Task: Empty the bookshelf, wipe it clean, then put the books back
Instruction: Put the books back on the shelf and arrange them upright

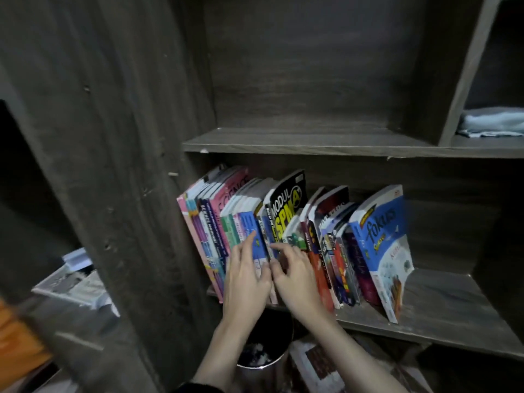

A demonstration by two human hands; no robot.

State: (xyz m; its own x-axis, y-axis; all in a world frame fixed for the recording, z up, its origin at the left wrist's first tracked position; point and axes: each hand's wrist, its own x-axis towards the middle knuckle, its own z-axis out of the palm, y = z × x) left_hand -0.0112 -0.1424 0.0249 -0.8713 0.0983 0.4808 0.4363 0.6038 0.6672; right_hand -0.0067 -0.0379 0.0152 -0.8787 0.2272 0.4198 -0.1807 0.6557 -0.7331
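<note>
A dark wooden bookshelf (326, 147) holds a row of upright books on its lower board, all leaning left. My left hand (246, 276) lies with straight fingers on the blue and white spines (249, 222) left of the row's middle. My right hand (295, 276) has curled fingertips on the spine of the black and yellow "MODUL SPM" book (287, 205), beside the left hand. A white and blue "fokus" book (382, 245) leans at the right end of the row. Pink books (198, 236) stand at the left end.
The compartment above the books is bare. A folded light blue cloth (493, 123) lies in the upper right compartment. Below the shelf stands a dark round bin (263, 355) with white scraps, and papers (76, 282) lie on a surface to the left.
</note>
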